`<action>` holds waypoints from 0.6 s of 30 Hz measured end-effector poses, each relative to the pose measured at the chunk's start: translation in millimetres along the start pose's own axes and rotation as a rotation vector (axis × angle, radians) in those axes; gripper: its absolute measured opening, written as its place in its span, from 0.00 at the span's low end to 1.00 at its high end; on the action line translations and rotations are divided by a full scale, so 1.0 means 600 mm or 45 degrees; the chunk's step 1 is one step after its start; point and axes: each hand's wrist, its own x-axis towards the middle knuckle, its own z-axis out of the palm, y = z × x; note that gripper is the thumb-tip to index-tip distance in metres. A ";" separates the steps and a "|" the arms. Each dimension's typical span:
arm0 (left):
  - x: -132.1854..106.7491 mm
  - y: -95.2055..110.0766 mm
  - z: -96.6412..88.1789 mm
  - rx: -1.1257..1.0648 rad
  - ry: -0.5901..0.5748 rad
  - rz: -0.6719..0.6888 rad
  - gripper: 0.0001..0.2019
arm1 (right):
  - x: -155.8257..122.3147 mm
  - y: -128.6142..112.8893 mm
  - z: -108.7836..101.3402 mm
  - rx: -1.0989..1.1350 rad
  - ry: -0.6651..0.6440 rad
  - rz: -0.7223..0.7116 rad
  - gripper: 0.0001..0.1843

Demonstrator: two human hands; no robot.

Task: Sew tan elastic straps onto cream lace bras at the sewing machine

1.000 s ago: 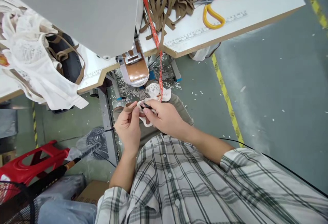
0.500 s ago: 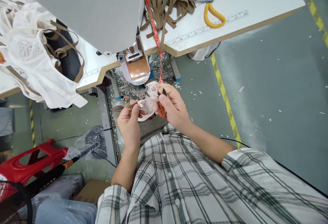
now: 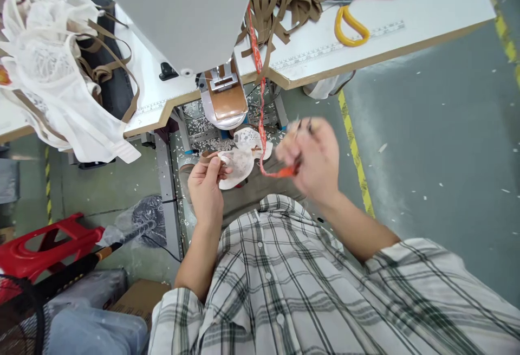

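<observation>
My left hand (image 3: 206,187) pinches the edge of a white lace bra (image 3: 239,165) between thumb and fingers. The bra hangs over my lap, and a short brown strap end (image 3: 208,155) shows by the fingertips. To its right, apart from the bra, my right hand (image 3: 314,160) is blurred by motion. It is closed around small thread snips (image 3: 289,171) with an orange handle, mostly hidden in the palm. A red cord (image 3: 263,122) runs from the snips up toward the table, passing in front of the bra.
Ahead stands a sewing machine (image 3: 174,13) with a brown-topped bed (image 3: 227,104). White bras (image 3: 52,68) are heaped on the left of the table. Brown straps (image 3: 280,2) and scissors with red and yellow handles (image 3: 351,8) lie right. A red stool (image 3: 49,241) stands low left.
My right hand has moved right, away from the bra, with the snips in it, drawing the red cord along. My left hand keeps its pinch. The view has shifted slightly.
</observation>
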 end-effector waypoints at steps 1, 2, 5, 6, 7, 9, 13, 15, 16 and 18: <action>0.003 0.000 -0.004 -0.006 0.021 0.007 0.14 | 0.011 -0.003 -0.013 0.029 0.105 -0.059 0.18; 0.006 0.000 -0.009 -0.014 0.048 0.015 0.13 | 0.025 -0.005 -0.030 0.041 0.208 -0.121 0.18; 0.010 0.000 -0.023 -0.015 0.084 0.022 0.13 | 0.066 -0.008 -0.085 -0.118 0.345 -0.290 0.15; 0.010 0.001 -0.026 -0.003 0.070 0.020 0.13 | 0.075 -0.008 -0.100 -0.200 0.353 -0.312 0.14; 0.008 0.002 -0.027 0.009 0.053 0.022 0.13 | 0.080 -0.007 -0.111 -0.276 0.358 -0.311 0.15; 0.003 0.005 -0.024 0.035 0.031 0.037 0.13 | 0.075 -0.004 -0.117 -0.407 0.305 -0.221 0.15; -0.007 0.011 -0.011 0.096 0.011 0.082 0.13 | 0.022 -0.004 -0.066 -0.765 -0.092 -0.036 0.13; -0.011 0.013 -0.007 0.131 -0.010 0.113 0.12 | -0.004 -0.003 -0.028 -0.959 -0.294 -0.024 0.11; -0.012 0.014 -0.005 0.147 -0.021 0.130 0.12 | -0.013 -0.002 -0.010 -1.021 -0.368 -0.043 0.10; -0.015 0.015 -0.003 0.179 -0.036 0.162 0.11 | -0.019 0.004 0.016 -1.055 -0.496 -0.101 0.09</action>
